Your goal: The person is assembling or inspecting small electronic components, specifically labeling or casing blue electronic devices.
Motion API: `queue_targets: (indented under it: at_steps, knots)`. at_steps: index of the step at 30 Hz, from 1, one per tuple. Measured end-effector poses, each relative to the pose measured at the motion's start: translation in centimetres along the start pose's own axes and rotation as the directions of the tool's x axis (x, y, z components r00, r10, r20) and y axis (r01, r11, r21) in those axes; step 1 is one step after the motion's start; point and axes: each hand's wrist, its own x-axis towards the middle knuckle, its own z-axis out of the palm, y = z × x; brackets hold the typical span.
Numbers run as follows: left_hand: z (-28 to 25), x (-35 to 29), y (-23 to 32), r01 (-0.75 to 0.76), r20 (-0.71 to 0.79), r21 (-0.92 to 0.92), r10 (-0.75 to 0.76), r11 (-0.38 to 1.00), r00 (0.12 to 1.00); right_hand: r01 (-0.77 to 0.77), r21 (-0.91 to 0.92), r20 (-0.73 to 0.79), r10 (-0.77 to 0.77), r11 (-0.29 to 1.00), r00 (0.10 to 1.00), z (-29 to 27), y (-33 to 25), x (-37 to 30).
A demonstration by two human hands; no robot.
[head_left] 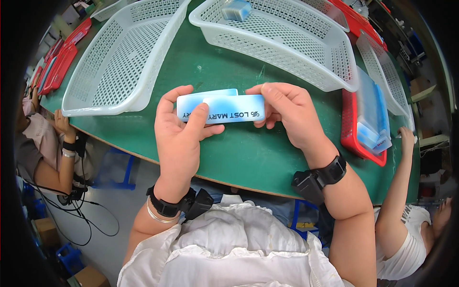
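Observation:
Above the green table I hold two flat, rectangular blue-and-white pieces with dark printing, one overlapping the other. The front piece [234, 105] lies shifted to the right over the rear piece [187, 103]. My left hand [178, 143] is closed around the left end of both, its thumb pressing on the front one. With thumb and fingers, my right hand [291, 112] pinches the right end of the front piece. Whether the pieces are thin panels or shallow boxes I cannot tell.
White perforated baskets stand at the left [148, 79] and at the far side [272, 51], the latter holding a small blue-and-white stack [236, 9]. A red tray [350, 129] at right carries similar stacked pieces [372, 107]. Co-workers' hands rest at the left [62, 125] and right [406, 136].

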Motion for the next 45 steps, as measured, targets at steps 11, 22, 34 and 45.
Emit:
queue_targets:
  at_steps: [11,22,34,45]
  knots:
    - [-0.3,-0.2,-0.4,-0.053,-0.043,-0.138,0.048,0.989,0.998,0.015,0.031,-0.022,-0.014,0.999,1.0,0.1,-0.1,0.2]
    - [-1.1,0.3,-1.8,-0.309,-0.199,-0.137,0.28,0.941,0.939,0.31,-0.786,0.115,-0.367,0.535,0.923,-1.1,0.6,0.7]
    - [0.0,-0.3,-1.0,-0.151,0.1,-0.037,0.154,0.988,0.983,0.095,-0.142,-0.011,-0.097,0.985,0.995,0.6,-0.5,-0.3]
    - [0.3,-0.4,-1.0,-0.177,0.062,0.034,0.174,0.984,0.983,0.106,0.026,-0.064,-0.104,0.994,0.992,-0.1,0.5,0.1]
